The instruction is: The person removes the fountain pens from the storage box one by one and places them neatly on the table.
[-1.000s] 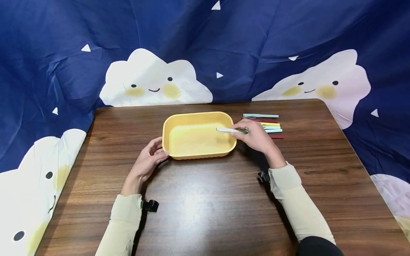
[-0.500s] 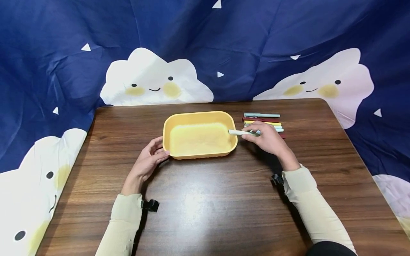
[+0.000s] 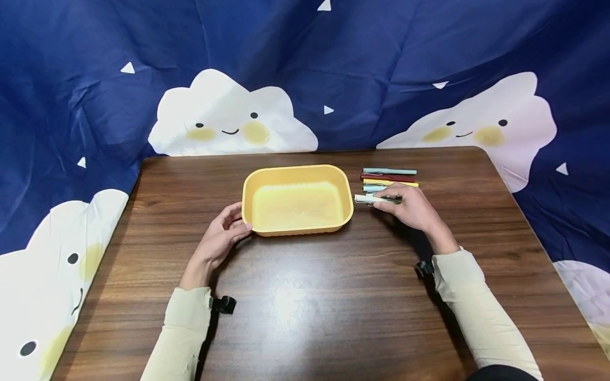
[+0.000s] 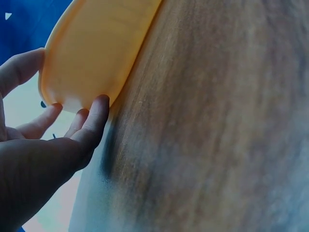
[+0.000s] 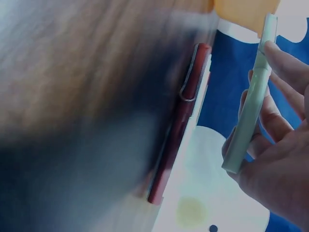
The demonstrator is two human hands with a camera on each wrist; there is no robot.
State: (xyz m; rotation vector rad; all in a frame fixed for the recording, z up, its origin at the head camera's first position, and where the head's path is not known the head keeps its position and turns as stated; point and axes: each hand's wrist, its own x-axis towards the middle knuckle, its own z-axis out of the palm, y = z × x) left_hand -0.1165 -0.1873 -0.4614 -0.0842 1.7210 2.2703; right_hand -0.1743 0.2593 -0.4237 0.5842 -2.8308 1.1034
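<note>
My left hand [image 3: 215, 241] holds the left end of a yellow rectangular bin [image 3: 297, 206], thumb at its near corner and fingers along the end wall. The left wrist view shows those fingertips against the bin's wall [image 4: 96, 53]. Between thumb and fingers, my right hand [image 3: 413, 207] pinches a pale green capped pen [image 5: 248, 116], just right of the bin and over the nearest pens of a row. In the right wrist view a dark red pen [image 5: 181, 125] with a wire clip lies below the held one. My right fingers partly hide the row in the head view.
Side by side on the brown wooden table [image 3: 286, 296] lie a light blue pen [image 3: 391, 171], a dark red pen [image 3: 397, 178], a yellow pen [image 3: 381, 182] and others. A blue cloud-patterned curtain [image 3: 352, 63] hangs behind the table's far edge.
My right hand has moved right and slightly nearer, carrying the pale green pen from over the bin's right end to beside the row of pens. The left hand and bin have stayed put.
</note>
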